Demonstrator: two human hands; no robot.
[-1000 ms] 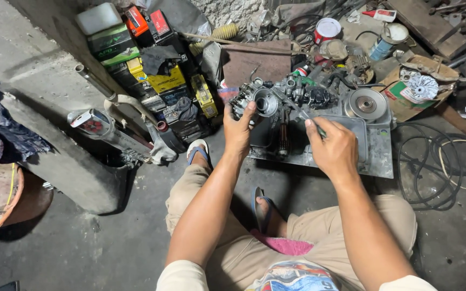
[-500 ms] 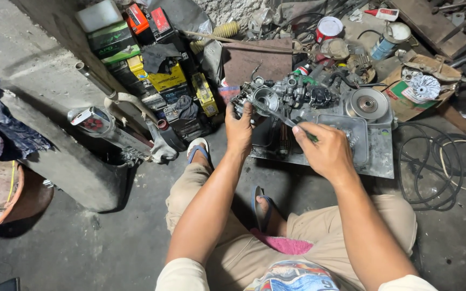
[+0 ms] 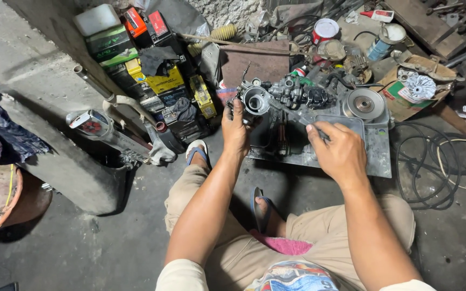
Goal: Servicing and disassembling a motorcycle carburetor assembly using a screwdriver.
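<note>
left grip (image 3: 237,129) clamps grey engine part (image 3: 257,100); right grip (image 3: 336,151) closed round thin tool (image 3: 292,114); yellow boxes (image 3: 164,81) left.

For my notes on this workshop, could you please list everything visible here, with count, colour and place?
carburettor body: one, grey metal, above the tray, in the left hand
thin tool: one, dark, in the right hand
metal tray: one, grey, on the floor
pulley disc: one, silver, on the tray's right
boxes: several, yellow, green, red, upper left
cables: black coils, right
left hand: holding the carburettor body
right hand: holding the thin tool
</note>
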